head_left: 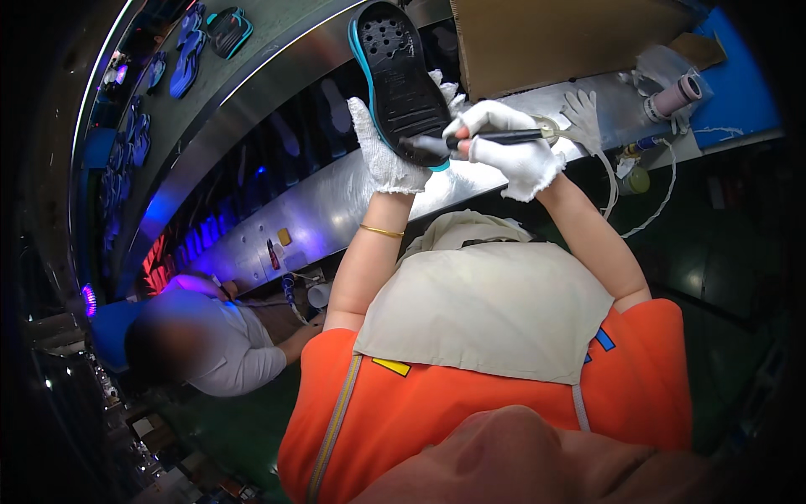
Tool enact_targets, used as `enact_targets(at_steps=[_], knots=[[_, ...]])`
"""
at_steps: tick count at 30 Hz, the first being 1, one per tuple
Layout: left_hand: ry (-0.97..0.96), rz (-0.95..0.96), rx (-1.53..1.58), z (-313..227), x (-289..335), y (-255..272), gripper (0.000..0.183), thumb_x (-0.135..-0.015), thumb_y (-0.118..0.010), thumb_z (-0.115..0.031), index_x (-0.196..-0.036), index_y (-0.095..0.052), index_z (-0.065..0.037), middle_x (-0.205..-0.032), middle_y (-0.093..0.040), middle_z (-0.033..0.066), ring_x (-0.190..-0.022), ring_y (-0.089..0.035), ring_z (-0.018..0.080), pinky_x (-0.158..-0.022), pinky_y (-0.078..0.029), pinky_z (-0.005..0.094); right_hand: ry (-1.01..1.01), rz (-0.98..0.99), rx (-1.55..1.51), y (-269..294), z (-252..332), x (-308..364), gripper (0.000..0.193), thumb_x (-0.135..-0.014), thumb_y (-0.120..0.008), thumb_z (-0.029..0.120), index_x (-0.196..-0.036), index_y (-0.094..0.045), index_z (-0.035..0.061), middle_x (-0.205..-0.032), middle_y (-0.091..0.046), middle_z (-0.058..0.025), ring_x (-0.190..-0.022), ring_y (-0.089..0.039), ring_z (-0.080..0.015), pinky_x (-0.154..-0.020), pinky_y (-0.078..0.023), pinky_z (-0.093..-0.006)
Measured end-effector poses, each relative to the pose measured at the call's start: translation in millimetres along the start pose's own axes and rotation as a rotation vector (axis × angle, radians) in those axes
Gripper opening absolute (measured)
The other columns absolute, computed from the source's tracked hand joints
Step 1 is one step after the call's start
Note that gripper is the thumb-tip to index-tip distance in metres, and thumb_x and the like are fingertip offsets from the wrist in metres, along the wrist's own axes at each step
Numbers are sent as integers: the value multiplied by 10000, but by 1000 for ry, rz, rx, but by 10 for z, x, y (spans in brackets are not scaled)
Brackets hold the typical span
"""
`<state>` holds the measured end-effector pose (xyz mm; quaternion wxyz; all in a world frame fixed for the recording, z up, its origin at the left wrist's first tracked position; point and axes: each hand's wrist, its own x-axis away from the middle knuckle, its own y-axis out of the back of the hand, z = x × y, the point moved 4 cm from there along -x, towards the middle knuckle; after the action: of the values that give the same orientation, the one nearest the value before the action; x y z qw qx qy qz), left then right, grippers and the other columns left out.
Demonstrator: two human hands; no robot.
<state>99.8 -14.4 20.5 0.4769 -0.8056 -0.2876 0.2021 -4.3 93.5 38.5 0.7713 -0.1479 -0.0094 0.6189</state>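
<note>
In my left hand point(388, 160), wearing a white knit glove, is a black shoe sole point(401, 80) with a teal edge. It is held up with its holed end pointing away from me; the fingers go behind it and the thumb lies along its left edge. My right hand point(516, 155), also gloved, with bare fingertips showing, grips a brush point(504, 137) with a black handle. Its pale, blurred tip lies over the near end of the sole. Whether it touches the surface, I cannot tell.
A metal bench point(277, 206) runs along a curved conveyor point(180, 126) carrying blue soles. At right are a cardboard box point(546, 50), a white glove point(581, 109), a pink cylinder point(674, 98) and a pale hose point(615, 181). Another person point(218, 336) sits at left.
</note>
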Motion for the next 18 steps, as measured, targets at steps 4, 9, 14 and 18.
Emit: enact_targets(at_steps=[4, 9, 14, 18], knots=[[43, 1, -106, -34, -39, -16, 836, -856, -296, -712, -1366, -410, -60, -1285, -507, 223, -1125, -537, 386, -990, -431, 508, 69, 147, 195, 21, -25, 4, 117, -800, -642, 27, -912, -615, 7, -924, -631, -74, -793, -610, -96, -746, -504, -253], [117, 52, -77, -65, -55, -84, 807, -880, -285, -683, -1341, -435, -37, -1243, -538, 226, -1076, -574, 368, -941, -481, 470, 31, 110, 92, 74, 65, -62, 104, -786, -666, -14, -853, -597, 25, -957, -616, -62, -885, -575, -121, -799, -477, -266], [264, 98, -81, -117, -91, -116, 787, -894, -294, -659, -1348, -425, -30, -1272, -514, 240, -1133, -544, 392, -955, -474, 489, -8, 219, 201, 47, -9, -16, 107, -745, -660, 9, -845, -636, 38, -947, -619, -67, -885, -604, -134, -799, -510, -289], [349, 77, -58, -68, -120, 37, 779, -904, -294, -632, -1393, -366, -29, -1302, -475, 275, -1138, -531, 423, -970, -450, 509, -230, 230, 68, 81, -93, 85, 126, -745, -673, 2, -863, -637, 26, -911, -622, -65, -850, -611, -128, -777, -514, -272]])
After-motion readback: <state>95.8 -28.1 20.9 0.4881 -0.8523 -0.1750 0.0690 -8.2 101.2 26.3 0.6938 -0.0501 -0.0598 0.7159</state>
